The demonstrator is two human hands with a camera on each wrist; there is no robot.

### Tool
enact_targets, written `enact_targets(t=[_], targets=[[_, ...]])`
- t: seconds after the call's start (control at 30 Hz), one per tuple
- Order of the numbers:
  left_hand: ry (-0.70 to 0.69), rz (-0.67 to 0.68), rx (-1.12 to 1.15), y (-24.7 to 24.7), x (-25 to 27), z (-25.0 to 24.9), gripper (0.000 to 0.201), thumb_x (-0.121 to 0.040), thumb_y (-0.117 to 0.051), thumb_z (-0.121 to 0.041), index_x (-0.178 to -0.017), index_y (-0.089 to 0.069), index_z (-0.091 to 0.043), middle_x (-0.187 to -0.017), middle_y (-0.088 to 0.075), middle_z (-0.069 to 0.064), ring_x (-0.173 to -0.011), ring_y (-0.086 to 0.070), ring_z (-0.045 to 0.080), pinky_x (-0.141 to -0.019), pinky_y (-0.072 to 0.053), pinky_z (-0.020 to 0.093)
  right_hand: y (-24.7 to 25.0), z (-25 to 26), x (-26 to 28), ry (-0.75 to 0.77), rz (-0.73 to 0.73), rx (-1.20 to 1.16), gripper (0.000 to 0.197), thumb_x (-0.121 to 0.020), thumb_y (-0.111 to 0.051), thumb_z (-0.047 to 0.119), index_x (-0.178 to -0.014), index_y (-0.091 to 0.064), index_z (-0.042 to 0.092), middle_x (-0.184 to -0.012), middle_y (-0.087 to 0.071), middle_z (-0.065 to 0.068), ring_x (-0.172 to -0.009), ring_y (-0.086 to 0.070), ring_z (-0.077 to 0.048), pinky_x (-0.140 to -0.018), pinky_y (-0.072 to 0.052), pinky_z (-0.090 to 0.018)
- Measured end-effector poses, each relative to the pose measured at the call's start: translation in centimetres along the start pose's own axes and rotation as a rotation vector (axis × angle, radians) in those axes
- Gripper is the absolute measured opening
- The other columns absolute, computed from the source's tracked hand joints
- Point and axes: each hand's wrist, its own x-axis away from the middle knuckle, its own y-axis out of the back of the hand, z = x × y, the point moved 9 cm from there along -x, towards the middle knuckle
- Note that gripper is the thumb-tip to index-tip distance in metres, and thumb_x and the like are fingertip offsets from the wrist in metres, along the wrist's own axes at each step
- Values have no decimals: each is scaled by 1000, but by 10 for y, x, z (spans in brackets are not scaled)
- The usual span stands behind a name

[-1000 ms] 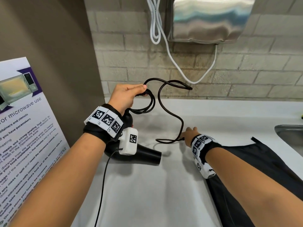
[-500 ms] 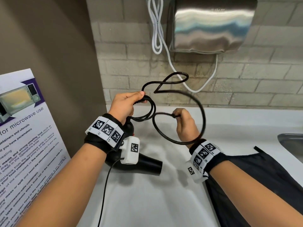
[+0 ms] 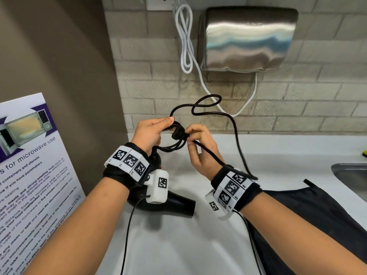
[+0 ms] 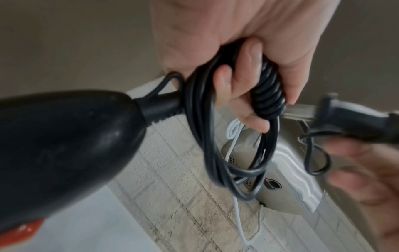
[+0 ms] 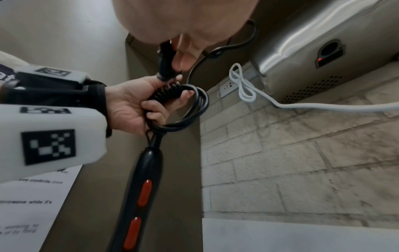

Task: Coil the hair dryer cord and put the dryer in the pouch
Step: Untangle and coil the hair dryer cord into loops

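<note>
My left hand [image 3: 158, 130] grips several loops of the black cord [image 3: 172, 147], coiled at the top of the hair dryer's handle. The black hair dryer [image 3: 178, 205] sits below my left wrist, nozzle pointing right over the counter. Its handle with red buttons [image 5: 142, 187] shows in the right wrist view. My right hand [image 3: 190, 135] pinches the plug [image 3: 177, 133] right beside the coil [image 4: 237, 136]. One slack loop of cord [image 3: 208, 102] arcs up behind both hands and falls past my right wrist. The black pouch [image 3: 317, 215] lies flat on the counter under my right forearm.
A steel hand dryer [image 3: 248, 38] hangs on the brick wall, with a white cable [image 3: 186, 46] looped beside it. A sink [image 3: 351, 175] is at the right edge. A microwave poster [image 3: 29, 165] stands at the left. The white counter [image 3: 178, 245] runs beneath.
My right hand lifted the cord's end off the counter, swung a loop up, and came to the left hand. It now pinches the plug at the coil.
</note>
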Motion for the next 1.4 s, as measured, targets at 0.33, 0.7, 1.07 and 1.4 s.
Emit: enact_targets(t=[0.33, 0.7, 1.07, 1.4], targets=[[57, 79, -11, -4, 4, -2, 16, -87, -60, -17, -74, -67, -10, -53, -66, -4, -28, -21, 4, -34, -14, 15, -14, -36, -8, -351, -5, 236, 22, -77, -67, 4, -91, -52, -4, -94, -48, -15, -75, -36, -5, -68, -38, -25], [-77, 146, -37, -7, 12, -9, 21, -86, -57, 0, -105, -63, -6, -48, -62, -10, -39, -47, -2, -43, -37, 9, -47, -59, -2, -440, 394, 163, 38, -89, -44, 13, -126, -41, 4, -87, -64, -16, -75, -60, -30, -68, -43, -28], [108, 40, 266, 18, 4, 3, 16, -92, -52, -19, -84, -66, -16, -64, -69, -5, -31, -26, 1, -37, -16, 13, 84, -173, 161, -1491, 735, 801, 38, -99, -28, 12, -131, -46, 0, -135, -50, -16, -124, -49, -28, -97, -42, -30], [19, 91, 126, 0, 1, 0, 17, -91, -53, -20, -87, -69, -15, -70, -72, -6, -43, -51, 2, -62, -44, 19, -20, -101, 39, -947, 304, -282, 44, -79, -40, -17, -117, -56, 1, -109, -59, -10, -92, -59, -1, -81, -41, -8]])
